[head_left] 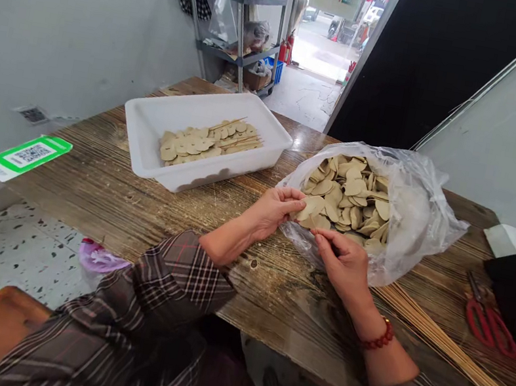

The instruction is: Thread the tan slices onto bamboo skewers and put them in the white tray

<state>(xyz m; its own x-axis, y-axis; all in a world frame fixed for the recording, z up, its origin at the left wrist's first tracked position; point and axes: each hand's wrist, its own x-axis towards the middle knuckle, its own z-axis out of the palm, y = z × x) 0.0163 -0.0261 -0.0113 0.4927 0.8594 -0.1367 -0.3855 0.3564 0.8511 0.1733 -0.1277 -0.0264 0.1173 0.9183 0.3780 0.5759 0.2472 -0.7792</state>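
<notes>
A white plastic box (227, 169) holds flat, round tan slices (186, 146) and thin wooden sticks (242, 144). The left hand (270, 212) pinches a few slices (313, 211) over the edge of a clear plastic bag (411, 213). Beside them, the right hand (346, 262) presses its fingertips together; I can't tell on what.

- I see plain white on the tray (171, 118).
- Inside the tray I get pale beige pieces (184, 145) and straw-yellow sticks (241, 143).
- Right of the tray, I have a clear, whitish bag (418, 215) around more beige.
- Under the tray, I see a brown table (104, 186) with dark, streaky grain.
- Left of the tray, I pick out a green-and-white card (27, 157) with a black-and-white code pattern.
- Nearer than the tray, I get a grey-brown plaid sleeve (193, 275) with pale lines.
- Far right of the tray, I spot red-handled scissors (485, 319).
</notes>
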